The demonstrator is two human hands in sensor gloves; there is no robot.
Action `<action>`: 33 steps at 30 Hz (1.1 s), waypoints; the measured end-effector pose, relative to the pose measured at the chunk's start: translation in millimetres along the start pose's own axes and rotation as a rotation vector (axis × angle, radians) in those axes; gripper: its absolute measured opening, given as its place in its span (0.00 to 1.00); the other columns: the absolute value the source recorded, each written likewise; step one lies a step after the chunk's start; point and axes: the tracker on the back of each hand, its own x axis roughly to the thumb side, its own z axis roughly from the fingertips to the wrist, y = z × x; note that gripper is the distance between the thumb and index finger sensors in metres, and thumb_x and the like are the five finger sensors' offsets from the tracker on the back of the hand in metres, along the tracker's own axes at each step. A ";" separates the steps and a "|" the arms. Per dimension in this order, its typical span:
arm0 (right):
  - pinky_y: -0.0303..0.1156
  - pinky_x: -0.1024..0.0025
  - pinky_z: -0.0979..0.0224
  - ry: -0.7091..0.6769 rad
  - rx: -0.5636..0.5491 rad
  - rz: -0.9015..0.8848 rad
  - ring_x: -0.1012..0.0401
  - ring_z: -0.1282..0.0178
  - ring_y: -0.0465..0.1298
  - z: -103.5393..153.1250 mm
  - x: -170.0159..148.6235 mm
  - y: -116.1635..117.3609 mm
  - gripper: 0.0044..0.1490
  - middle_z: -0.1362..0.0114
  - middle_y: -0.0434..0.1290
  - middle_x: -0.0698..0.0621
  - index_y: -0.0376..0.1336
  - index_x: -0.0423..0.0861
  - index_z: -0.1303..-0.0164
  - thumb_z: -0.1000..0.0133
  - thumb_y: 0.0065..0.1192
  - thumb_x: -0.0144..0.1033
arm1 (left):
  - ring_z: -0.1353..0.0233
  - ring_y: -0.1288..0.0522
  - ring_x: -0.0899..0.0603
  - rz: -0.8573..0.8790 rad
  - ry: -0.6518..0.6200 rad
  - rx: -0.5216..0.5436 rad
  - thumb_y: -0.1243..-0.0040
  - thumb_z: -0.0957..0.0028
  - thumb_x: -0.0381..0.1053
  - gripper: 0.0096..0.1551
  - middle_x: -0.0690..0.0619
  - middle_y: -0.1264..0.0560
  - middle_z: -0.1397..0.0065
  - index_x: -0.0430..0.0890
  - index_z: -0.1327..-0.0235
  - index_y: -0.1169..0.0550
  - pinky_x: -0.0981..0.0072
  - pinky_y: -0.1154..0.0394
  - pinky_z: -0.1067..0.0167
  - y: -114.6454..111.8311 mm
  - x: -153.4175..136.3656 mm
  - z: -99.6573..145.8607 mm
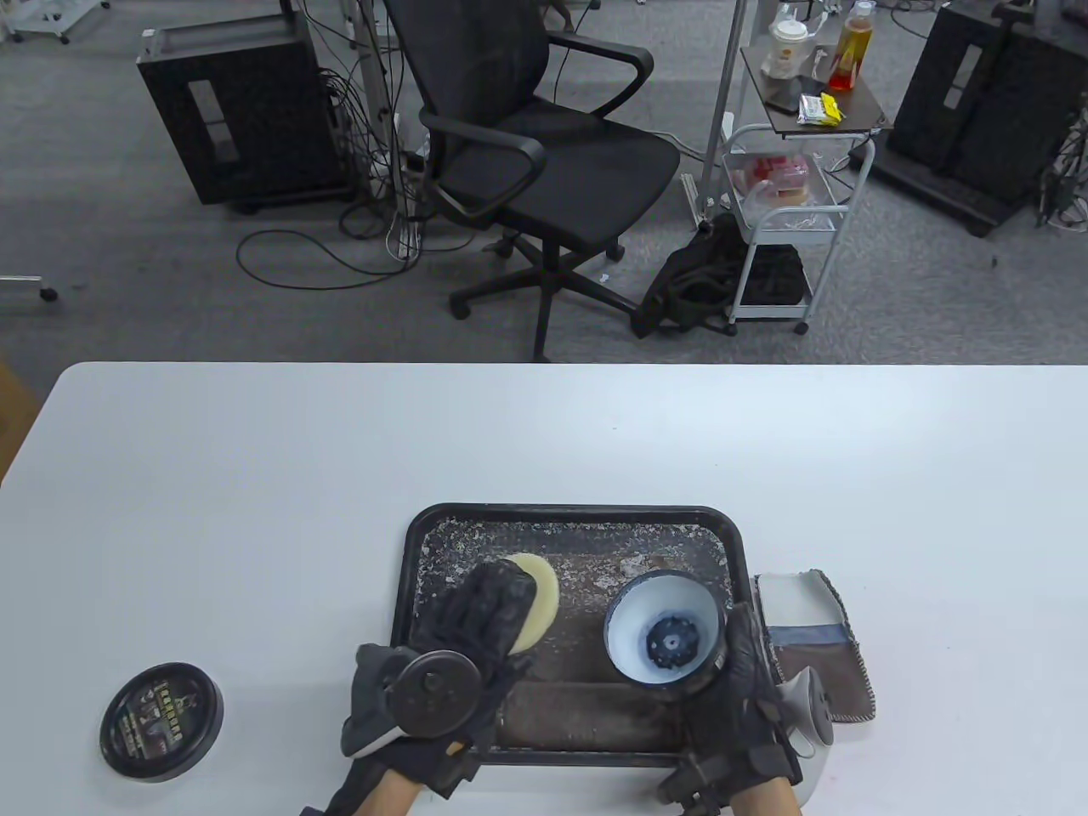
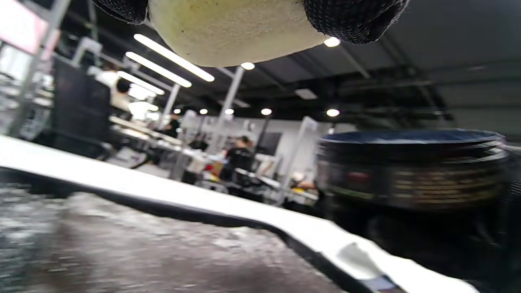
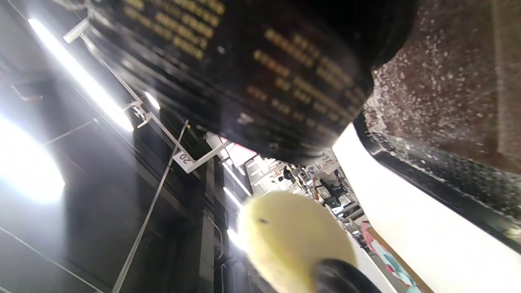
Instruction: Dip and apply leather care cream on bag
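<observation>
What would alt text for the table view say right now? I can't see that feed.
On a black tray on a white table, the left hand holds a yellow sponge while the right hand grips an open cream jar. The jar's lid lies left of the tray; a bag lies right.

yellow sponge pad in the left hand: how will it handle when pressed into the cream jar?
The sponge pad looks porous and thick, so probably soft and compressible. The left hand grips it by the edges, which suggests it is light. Being round, it could roll if dropped on edge in the tray.
</observation>
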 end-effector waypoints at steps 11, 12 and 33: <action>0.68 0.36 0.31 0.087 0.083 0.183 0.30 0.24 0.62 -8.2 -3.9 15.1 0.68 0.19 0.50 0.30 0.35 0.36 0.17 0.46 0.59 0.71 | 0.16 0.43 0.48 -0.030 -0.123 -0.116 0.42 0.53 0.62 0.43 0.59 0.46 0.17 0.63 0.25 0.46 0.41 0.37 0.25 -32.2 34.3 -13.8; 0.69 0.37 0.31 0.088 0.089 0.226 0.31 0.25 0.63 -9.4 -4.4 16.8 0.69 0.20 0.51 0.30 0.36 0.36 0.17 0.47 0.60 0.70 | 0.16 0.42 0.48 -0.037 -0.139 -0.113 0.42 0.53 0.62 0.43 0.59 0.45 0.17 0.63 0.25 0.45 0.41 0.36 0.25 -33.1 35.7 -13.4; 0.71 0.37 0.33 -0.078 0.038 0.554 0.31 0.27 0.67 -10.4 3.3 29.1 0.64 0.23 0.56 0.29 0.45 0.34 0.20 0.50 0.70 0.60 | 0.19 0.38 0.47 -0.164 -0.108 -0.155 0.43 0.54 0.62 0.42 0.57 0.42 0.19 0.61 0.26 0.44 0.47 0.32 0.28 -51.0 43.7 -6.6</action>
